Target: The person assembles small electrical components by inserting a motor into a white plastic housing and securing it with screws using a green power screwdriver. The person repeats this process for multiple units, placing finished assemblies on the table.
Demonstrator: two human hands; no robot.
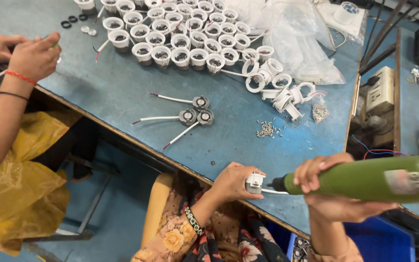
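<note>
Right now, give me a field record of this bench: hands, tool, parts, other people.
left hand: grips a small white lamp housing at the table edge
right hand: holds a green electric screwdriver, tip at the housing
table: blue, worn
parts: rows of white housings; three wired modules; loose screws
co-worker's hand: upper left, red thread on wrist

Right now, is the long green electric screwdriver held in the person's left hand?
No, the right hand grips the green screwdriver; the left hand holds a small white fitting.

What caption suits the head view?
Left hand holds a white lamp housing while right hand drives a green electric screwdriver.
</note>
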